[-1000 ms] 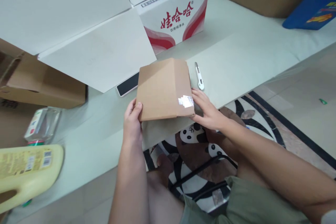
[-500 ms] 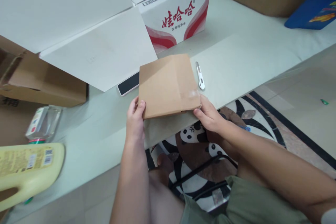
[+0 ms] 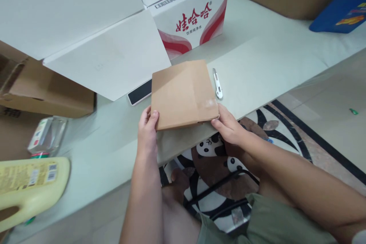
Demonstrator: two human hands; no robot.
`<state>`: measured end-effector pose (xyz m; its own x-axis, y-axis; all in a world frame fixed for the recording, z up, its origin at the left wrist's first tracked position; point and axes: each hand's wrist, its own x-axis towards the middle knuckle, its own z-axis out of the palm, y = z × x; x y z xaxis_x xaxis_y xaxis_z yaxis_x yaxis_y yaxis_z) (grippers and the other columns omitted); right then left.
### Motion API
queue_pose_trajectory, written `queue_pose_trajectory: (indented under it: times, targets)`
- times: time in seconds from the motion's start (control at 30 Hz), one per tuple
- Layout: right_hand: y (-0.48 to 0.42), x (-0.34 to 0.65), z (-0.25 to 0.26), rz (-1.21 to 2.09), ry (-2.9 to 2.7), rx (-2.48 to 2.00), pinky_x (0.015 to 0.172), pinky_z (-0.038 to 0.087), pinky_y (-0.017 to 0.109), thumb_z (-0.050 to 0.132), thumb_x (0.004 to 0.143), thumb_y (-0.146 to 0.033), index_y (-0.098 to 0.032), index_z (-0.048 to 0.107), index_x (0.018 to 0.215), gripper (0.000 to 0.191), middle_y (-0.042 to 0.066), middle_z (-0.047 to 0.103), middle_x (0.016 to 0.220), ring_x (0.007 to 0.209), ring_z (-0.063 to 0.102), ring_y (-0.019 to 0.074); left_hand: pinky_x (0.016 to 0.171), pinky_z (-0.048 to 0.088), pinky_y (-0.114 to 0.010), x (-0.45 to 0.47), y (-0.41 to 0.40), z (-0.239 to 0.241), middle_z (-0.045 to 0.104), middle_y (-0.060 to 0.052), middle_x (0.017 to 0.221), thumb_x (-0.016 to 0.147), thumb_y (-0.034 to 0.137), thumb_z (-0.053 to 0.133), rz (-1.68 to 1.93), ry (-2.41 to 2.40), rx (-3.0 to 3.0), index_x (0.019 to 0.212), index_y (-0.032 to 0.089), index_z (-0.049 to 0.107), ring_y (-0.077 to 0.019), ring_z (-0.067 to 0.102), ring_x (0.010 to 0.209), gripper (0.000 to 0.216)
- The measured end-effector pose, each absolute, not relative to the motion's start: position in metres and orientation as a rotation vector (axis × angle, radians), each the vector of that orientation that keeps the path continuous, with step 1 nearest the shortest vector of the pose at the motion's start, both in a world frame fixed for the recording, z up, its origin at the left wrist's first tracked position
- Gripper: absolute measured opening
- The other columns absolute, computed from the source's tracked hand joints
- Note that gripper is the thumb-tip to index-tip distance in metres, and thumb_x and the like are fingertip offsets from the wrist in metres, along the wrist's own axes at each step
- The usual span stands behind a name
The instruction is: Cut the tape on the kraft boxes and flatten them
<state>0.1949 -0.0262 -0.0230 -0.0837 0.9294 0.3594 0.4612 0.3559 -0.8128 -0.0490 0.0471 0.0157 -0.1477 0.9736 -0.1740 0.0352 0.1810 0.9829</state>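
Note:
A small brown cardboard box (image 3: 183, 93) with clear tape near its right corner lies at the front edge of the pale table (image 3: 265, 61). My left hand (image 3: 147, 129) grips its near left corner, thumb on top. My right hand (image 3: 228, 126) holds its near right corner with the fingers curled under the edge. Just right of the box lies a white utility knife (image 3: 217, 83). A phone (image 3: 139, 92) with a dark screen pokes out from under the box's left side.
A white carton with red characters (image 3: 191, 15) stands behind, its big white flaps (image 3: 108, 57) open to the left. A brown carton (image 3: 42, 89) sits at the left, a yellow jug (image 3: 28, 185) and a clear packet (image 3: 47, 135) near it. A blue item (image 3: 340, 11) lies far right.
The box has tipped flatter and slid slightly toward me. My right hand went from lying against its right side to gripping the near right corner.

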Motion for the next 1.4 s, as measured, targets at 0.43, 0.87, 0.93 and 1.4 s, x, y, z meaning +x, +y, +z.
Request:
queue_pose_trajectory:
  times: [0.43,0.87,0.93,1.4]
  targets:
    - [-0.026,0.195,-0.025,0.666,-1.682,-1.195,0.102,0.049,0.050,0.027,0.099,-0.070,-0.023,0.057,0.133,0.065,0.014,0.065,0.115,0.108,0.062,0.0298,0.099,0.054,-0.035,-0.046,0.045,0.017,0.069,-0.007,0.131,0.075,0.048,0.077,1.167,1.418,1.043,0.114,0.025,0.068,-0.0294,0.060,0.130,0.046]
    - [-0.027,0.193,-0.042,0.669,-1.601,-1.141,0.107,0.050,0.050,0.032,0.101,-0.062,-0.025,0.049,0.142,0.058,0.014,0.064,0.128,0.119,0.062,0.0298,0.099,0.051,-0.034,-0.042,0.044,0.009,0.071,-0.008,0.128,0.073,0.047,0.076,1.255,1.406,1.006,0.115,0.022,0.068,-0.0278,0.062,0.124,0.049]
    - [-0.028,0.192,-0.045,0.674,-1.573,-1.125,0.108,0.050,0.050,0.033,0.102,-0.060,-0.026,0.049,0.143,0.056,0.014,0.063,0.132,0.123,0.061,0.0298,0.099,0.051,-0.034,-0.042,0.045,0.008,0.071,-0.008,0.128,0.073,0.047,0.075,1.265,1.402,1.003,0.115,0.022,0.069,-0.0280,0.062,0.124,0.050]
    - [-0.026,0.199,-0.041,0.687,-1.637,-1.096,0.111,0.049,0.053,0.033,0.103,-0.059,-0.024,0.057,0.138,0.054,0.014,0.065,0.139,0.132,0.060,0.0315,0.100,0.050,-0.035,-0.043,0.046,0.007,0.071,-0.008,0.128,0.073,0.046,0.077,1.265,1.379,1.016,0.114,0.022,0.070,-0.0280,0.063,0.124,0.047]
